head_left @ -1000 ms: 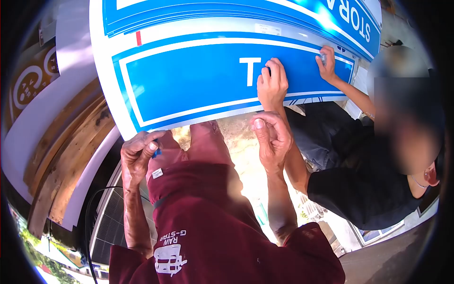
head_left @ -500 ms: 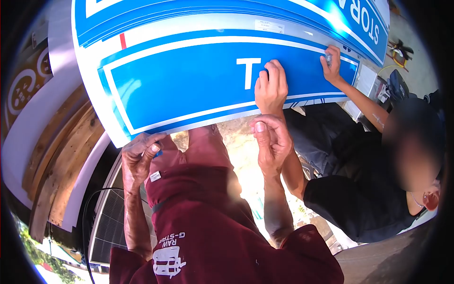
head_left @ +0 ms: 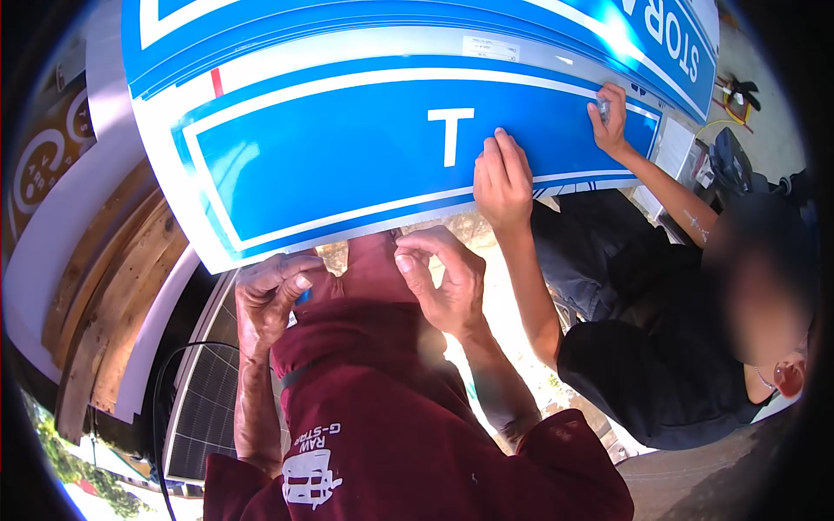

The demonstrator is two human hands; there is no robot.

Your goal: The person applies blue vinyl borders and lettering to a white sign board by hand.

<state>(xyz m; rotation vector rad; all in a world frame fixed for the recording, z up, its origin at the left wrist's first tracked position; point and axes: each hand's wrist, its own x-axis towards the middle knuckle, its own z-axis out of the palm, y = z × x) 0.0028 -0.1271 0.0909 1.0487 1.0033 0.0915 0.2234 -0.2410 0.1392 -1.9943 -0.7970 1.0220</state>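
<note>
Just below the near edge of a blue sign panel (head_left: 339, 148) with a white border and a letter T, my left hand (head_left: 271, 300) is closed, thumb against the fingers. A small blue object (head_left: 303, 297) peeks out beside its thumb, mostly hidden. My right hand (head_left: 452, 282) is held under the same edge, thumb and curved forefinger apart, nothing visible between them. Another person's hand (head_left: 504, 182) rests its fingertips on the panel beside the T. That person's other hand (head_left: 610, 122) is at the panel's far right, with something small and clear by the fingers.
Behind the panel lies another blue sign (head_left: 673, 43) with white lettering. Curved wooden boards (head_left: 122, 295) stand at the left, near a dark gridded panel (head_left: 208, 408). The other person's black sleeve (head_left: 608, 373) is close on my right.
My right hand has moved left along the edge and its thumb and forefinger have parted. My left hand shifted slightly right and down. The other person's nearer hand slid down beside the T.
</note>
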